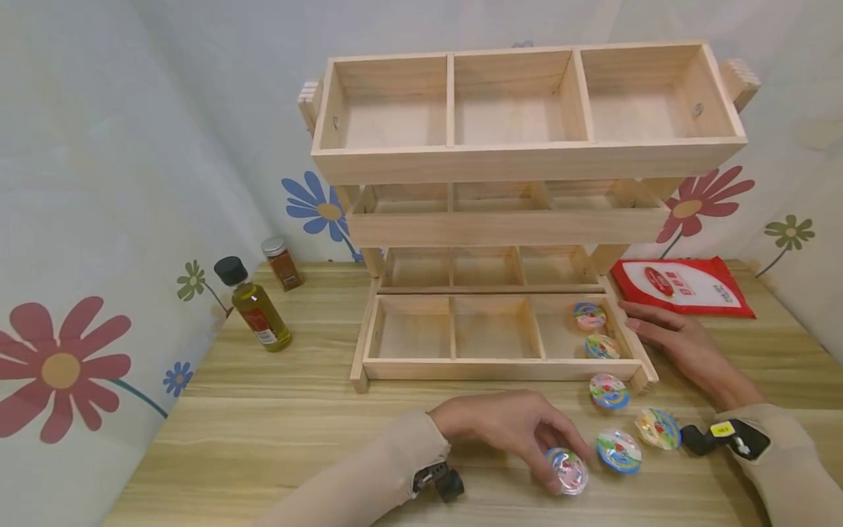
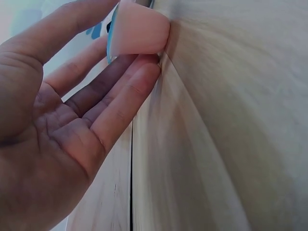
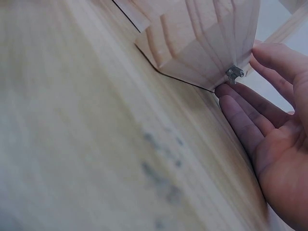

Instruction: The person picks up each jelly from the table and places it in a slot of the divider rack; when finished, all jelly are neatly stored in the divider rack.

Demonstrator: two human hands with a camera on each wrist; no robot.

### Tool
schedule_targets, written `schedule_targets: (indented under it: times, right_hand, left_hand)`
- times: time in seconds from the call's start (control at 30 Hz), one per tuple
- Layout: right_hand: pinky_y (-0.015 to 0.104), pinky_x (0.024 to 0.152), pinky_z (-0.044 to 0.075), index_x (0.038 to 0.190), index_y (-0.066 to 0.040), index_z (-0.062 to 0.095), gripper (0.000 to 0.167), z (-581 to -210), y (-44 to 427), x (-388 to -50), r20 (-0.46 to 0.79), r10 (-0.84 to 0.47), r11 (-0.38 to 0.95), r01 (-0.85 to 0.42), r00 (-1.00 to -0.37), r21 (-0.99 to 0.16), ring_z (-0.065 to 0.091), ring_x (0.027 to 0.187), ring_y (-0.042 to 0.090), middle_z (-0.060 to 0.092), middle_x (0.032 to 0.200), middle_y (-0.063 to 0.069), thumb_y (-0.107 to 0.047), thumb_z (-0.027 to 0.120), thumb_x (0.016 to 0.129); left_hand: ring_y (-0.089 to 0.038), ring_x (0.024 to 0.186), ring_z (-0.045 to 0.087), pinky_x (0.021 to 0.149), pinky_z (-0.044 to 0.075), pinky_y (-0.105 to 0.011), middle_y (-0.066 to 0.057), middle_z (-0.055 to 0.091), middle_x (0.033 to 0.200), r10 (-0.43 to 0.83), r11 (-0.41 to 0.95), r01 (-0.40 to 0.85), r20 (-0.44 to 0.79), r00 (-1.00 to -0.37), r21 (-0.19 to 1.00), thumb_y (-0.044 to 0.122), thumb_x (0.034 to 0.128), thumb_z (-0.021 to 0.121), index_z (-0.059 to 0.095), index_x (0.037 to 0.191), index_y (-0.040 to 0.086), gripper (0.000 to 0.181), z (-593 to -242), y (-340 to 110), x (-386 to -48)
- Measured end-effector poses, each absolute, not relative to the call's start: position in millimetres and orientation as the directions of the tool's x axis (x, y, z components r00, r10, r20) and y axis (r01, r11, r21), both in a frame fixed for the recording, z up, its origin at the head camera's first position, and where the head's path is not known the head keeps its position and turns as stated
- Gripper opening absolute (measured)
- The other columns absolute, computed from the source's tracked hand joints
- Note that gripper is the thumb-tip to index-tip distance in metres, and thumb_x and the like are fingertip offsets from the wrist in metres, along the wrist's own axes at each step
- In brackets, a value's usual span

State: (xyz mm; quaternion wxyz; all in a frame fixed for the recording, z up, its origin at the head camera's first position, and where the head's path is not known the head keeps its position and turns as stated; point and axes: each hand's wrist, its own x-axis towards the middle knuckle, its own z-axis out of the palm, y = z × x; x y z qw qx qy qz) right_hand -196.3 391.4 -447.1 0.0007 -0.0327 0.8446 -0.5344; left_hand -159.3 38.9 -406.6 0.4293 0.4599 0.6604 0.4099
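Note:
My left hand (image 1: 510, 428) pinches a small lidded cup (image 1: 568, 471) just above the table front; in the left wrist view the cup (image 2: 142, 30) is pale pink, between thumb and fingers (image 2: 126, 103). My right hand (image 1: 685, 351) rests at the right side of the wooden rack (image 1: 500, 371), fingers against its end post; the right wrist view shows the hand (image 3: 269, 110) beside the post (image 3: 192, 43) with a metal fastener. Loose cups lie in front of the rack: one (image 1: 609, 391), another (image 1: 658, 429) and a third (image 1: 619, 451). Two cups (image 1: 590, 316) sit in the bottom right compartment.
The rack has several tiers, each with three compartments. An oil bottle (image 1: 262, 311) and a spice jar (image 1: 283, 265) stand left of it. A red and white packet (image 1: 685, 285) lies behind my right hand. Flowered fabric hangs around the table (image 1: 263, 424).

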Motion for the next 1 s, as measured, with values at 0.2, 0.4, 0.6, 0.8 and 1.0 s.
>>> schedule_targets:
  times: [0.2, 0.4, 0.6, 0.8, 1.0]
  right_hand:
    - [0.008, 0.091, 0.044, 0.156, -0.013, 0.055, 0.055, -448.6, 392.9, -198.2, 0.024, -0.044, 0.455, -0.042, -0.999, -0.890, 0.049, 0.119, -0.008, 0.059, 0.130, -0.030, -0.038, 0.063, 0.108]
    - [0.008, 0.091, 0.044, 0.157, -0.011, 0.054, 0.054, -451.9, 394.3, -199.6, 0.020, -0.038, 0.455, -0.035, -0.999, -0.890, 0.049, 0.119, -0.008, 0.059, 0.129, -0.030, -0.036, 0.062, 0.109]
    - [0.008, 0.090, 0.045, 0.157, -0.011, 0.053, 0.054, -452.0, 394.1, -198.9, 0.027, -0.053, 0.450, -0.048, -0.998, -0.892, 0.050, 0.118, -0.008, 0.059, 0.129, -0.030, -0.035, 0.061, 0.109]
    - [0.009, 0.091, 0.045, 0.157, -0.011, 0.053, 0.054, -451.0, 394.2, -199.0, 0.011, -0.051, 0.442, -0.033, -0.999, -0.896, 0.050, 0.119, -0.007, 0.058, 0.130, -0.029, -0.036, 0.061, 0.109]
    - [0.009, 0.091, 0.047, 0.156, -0.011, 0.054, 0.051, -451.0, 394.3, -198.6, 0.031, -0.066, 0.388, -0.054, -0.997, -0.920, 0.053, 0.117, -0.010, 0.061, 0.129, -0.031, -0.030, 0.062, 0.110]
  left_hand:
    - [0.003, 0.099, 0.069, 0.094, 0.054, -0.018, 0.015, 0.074, 0.108, 0.958, 0.247, 0.221, -0.203, -0.202, 0.944, -0.004, 0.0832, 0.088, 0.073, 0.131, 0.002, 0.050, -407.5, 37.9, -159.9]
    - [0.001, 0.099, 0.069, 0.093, 0.055, -0.020, 0.015, 0.074, 0.108, 0.958, 0.248, 0.195, -0.211, -0.193, 0.949, -0.006, 0.0824, 0.088, 0.072, 0.131, 0.002, 0.052, -408.7, 36.9, -160.8]
    - [0.000, 0.099, 0.070, 0.094, 0.055, -0.021, 0.013, 0.074, 0.108, 0.960, 0.242, 0.162, -0.212, -0.182, 0.957, -0.009, 0.0821, 0.087, 0.071, 0.132, 0.000, 0.054, -408.8, 36.0, -160.6]
    - [0.000, 0.096, 0.070, 0.093, 0.056, -0.020, 0.013, 0.073, 0.105, 0.959, 0.247, 0.200, -0.210, -0.192, 0.948, -0.006, 0.0829, 0.087, 0.071, 0.133, 0.001, 0.053, -409.1, 36.1, -161.1]
    - [0.002, 0.096, 0.070, 0.093, 0.055, -0.019, 0.014, 0.073, 0.106, 0.963, 0.231, 0.253, -0.183, -0.199, 0.939, -0.003, 0.0837, 0.089, 0.072, 0.132, 0.003, 0.051, -409.5, 36.8, -161.5]
